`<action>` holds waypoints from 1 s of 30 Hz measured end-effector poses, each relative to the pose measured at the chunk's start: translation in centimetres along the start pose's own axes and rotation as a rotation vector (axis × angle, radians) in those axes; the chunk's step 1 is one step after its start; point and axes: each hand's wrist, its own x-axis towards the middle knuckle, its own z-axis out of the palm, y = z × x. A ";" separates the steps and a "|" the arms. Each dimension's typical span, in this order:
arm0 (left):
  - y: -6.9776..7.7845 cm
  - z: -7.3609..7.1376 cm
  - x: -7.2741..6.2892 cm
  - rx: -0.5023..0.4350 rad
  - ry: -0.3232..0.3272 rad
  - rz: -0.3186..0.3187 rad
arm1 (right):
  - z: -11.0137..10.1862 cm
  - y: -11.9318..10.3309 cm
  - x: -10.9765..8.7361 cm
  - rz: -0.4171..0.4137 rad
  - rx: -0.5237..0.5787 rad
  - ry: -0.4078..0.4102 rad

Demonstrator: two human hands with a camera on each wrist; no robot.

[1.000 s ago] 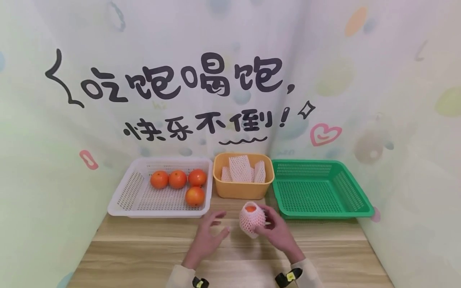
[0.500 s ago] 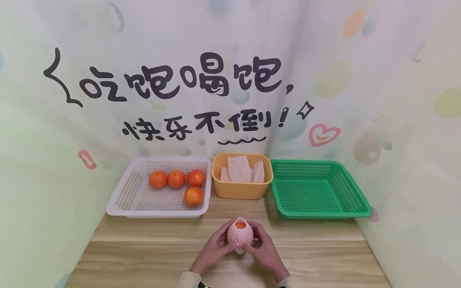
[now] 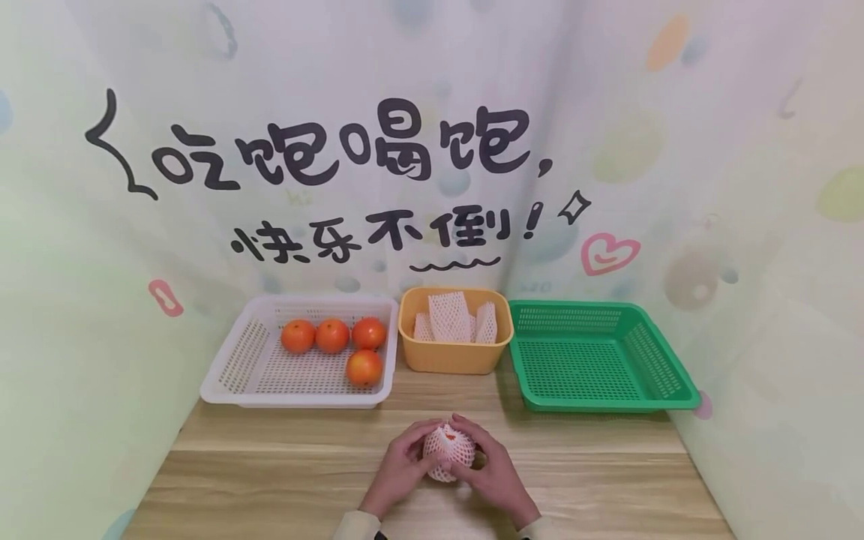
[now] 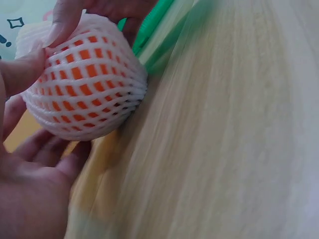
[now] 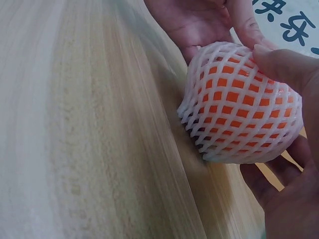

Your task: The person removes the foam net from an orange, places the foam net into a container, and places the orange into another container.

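Observation:
An orange-red round fruit in a white foam net sleeve (image 3: 448, 453) is held between both hands near the front of the table. My left hand (image 3: 401, 469) curls round its left side, and my right hand (image 3: 496, 472) grips it from the right. Both thumbs press on the near face of the net (image 4: 89, 79), side by side. In the right wrist view the net (image 5: 239, 107) covers nearly the whole fruit, and its loose lower end is close to the table. Whether it touches the wood I cannot tell.
A white basket (image 3: 236, 400) with several bare orange-red fruits (image 3: 333, 336) stands at the back left. Beside it, a yellow bin (image 3: 455, 358) holds foam net sleeves (image 3: 449, 316). A green basket (image 3: 607, 403) stands at the back right. Behind them hangs a printed curtain (image 3: 432, 60).
My right hand has brought the netted fruit nearer and to the left. My left hand has come in and taken hold of its other side. The net's top opening looks narrower.

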 end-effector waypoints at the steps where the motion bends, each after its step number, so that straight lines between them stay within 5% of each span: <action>1: 0.0 0.0 0.0 0.006 0.020 0.009 | 0.0 0.0 0.0 -0.004 0.004 0.006; 13: -0.2 0.8 -0.3 -0.012 0.154 0.069 | -0.3 0.1 -0.2 0.046 0.068 0.042; 22: 0.2 1.7 0.0 -0.014 0.280 0.166 | -0.1 0.0 0.0 0.012 0.132 0.165; 30: 1.0 2.3 0.5 -0.038 0.385 0.068 | 0.3 -0.5 0.2 0.006 0.101 0.214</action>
